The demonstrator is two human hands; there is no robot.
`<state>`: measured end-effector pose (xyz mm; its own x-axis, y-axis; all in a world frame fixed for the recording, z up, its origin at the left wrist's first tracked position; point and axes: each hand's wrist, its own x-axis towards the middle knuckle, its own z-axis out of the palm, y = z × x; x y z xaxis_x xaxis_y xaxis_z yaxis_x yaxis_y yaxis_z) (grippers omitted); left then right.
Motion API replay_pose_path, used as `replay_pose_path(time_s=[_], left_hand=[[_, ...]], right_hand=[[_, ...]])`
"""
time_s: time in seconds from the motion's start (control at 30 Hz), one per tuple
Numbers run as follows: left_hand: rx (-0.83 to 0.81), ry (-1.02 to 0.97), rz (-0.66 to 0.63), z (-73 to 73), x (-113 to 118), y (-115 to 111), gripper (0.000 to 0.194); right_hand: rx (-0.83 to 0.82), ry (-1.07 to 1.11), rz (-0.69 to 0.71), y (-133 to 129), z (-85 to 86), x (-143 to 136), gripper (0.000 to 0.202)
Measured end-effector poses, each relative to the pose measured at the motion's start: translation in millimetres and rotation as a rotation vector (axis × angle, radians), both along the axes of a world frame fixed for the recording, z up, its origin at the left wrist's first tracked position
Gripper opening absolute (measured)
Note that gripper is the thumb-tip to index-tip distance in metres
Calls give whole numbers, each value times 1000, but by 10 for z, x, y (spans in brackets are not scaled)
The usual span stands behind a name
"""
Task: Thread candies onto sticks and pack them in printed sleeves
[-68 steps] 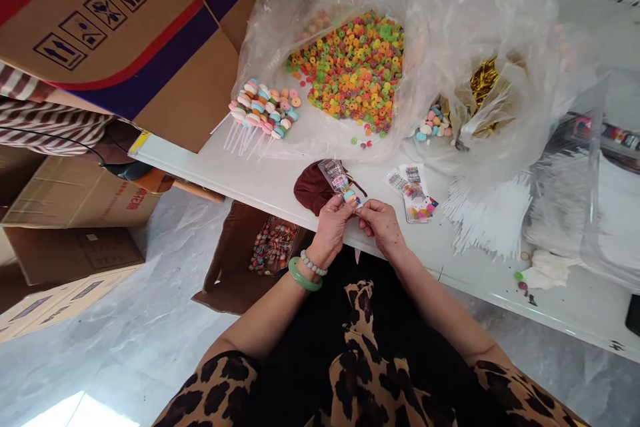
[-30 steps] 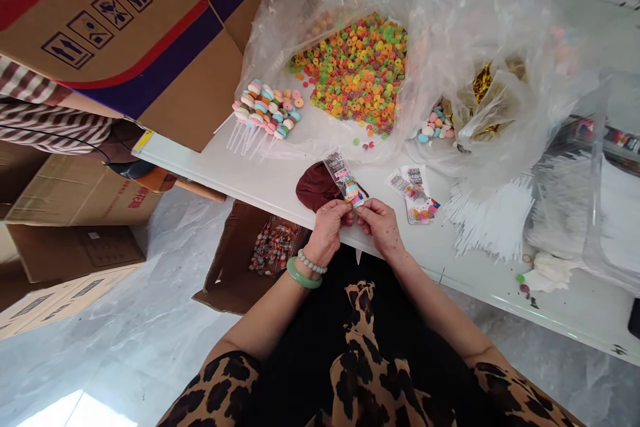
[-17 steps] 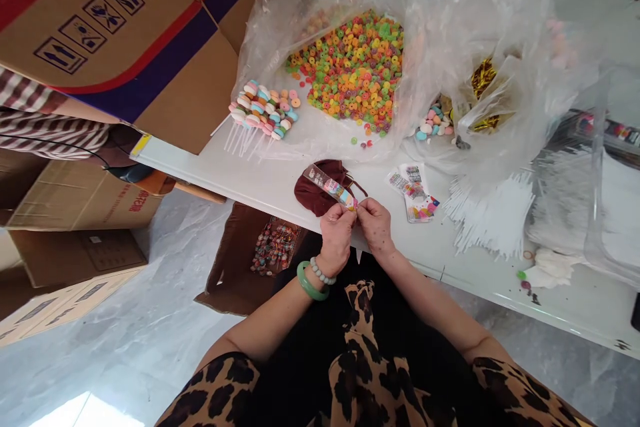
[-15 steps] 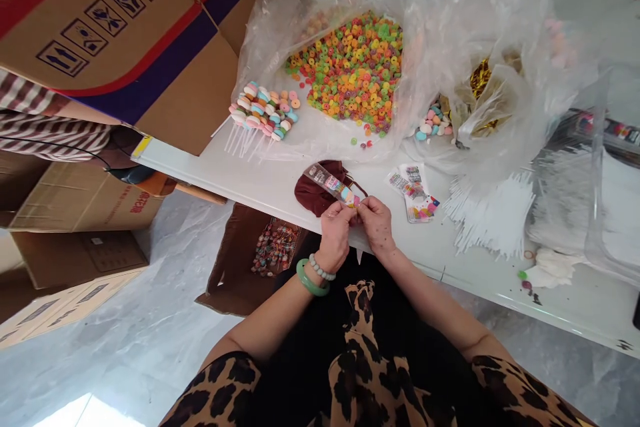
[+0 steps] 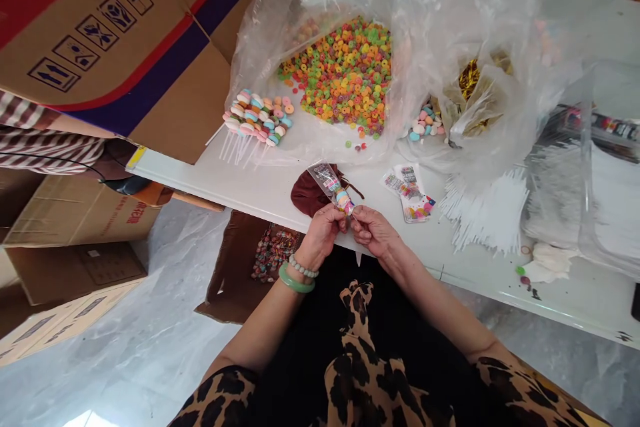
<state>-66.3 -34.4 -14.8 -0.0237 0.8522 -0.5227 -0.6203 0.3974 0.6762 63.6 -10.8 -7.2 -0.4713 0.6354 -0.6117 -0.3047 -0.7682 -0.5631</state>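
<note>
Candy packet (image 5: 331, 185) at the table's (image 5: 270, 203) near edge, over the brown cloth (image 5: 304, 195), tilted far-left. Probably light; film thin, slippery—candies inside may crush, so best held by the gathered near end. Left hand (image 5: 324, 230) pinches that end; right hand (image 5: 373, 230) pinches just right of it, exact grip too small to tell. Forearms angle in from near left and right—wrists low, fingertips nearly meeting.

Clr pkt (image 5: 327, 181) w/ pastel candies (image 5: 343, 198), slanted over maroon cloth (image 5: 305, 193).
</note>
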Motion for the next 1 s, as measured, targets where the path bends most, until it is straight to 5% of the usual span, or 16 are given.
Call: replay_pose_path(time_s=[0.3,0.53,0.73,0.87,1.0], left_hand=[[13,188,71,38,164,12,16],[-48,94,-17,124,135,43,19],[235,853,60,174,72,-74,12],[404,1406,-64,144,45,-133,14],[508,1734,-110,76,-11,-146,24]], right_hand=[[223,-269,-212,5,-101,-187,28],[743,-783,-301,38,-163,-134,25],[1078,-1138,-167,-26,-103,-28,22],[1031,-1085,-74,-62,-60,-59,19],[913,-967,-39,-94,-2,-70,15]])
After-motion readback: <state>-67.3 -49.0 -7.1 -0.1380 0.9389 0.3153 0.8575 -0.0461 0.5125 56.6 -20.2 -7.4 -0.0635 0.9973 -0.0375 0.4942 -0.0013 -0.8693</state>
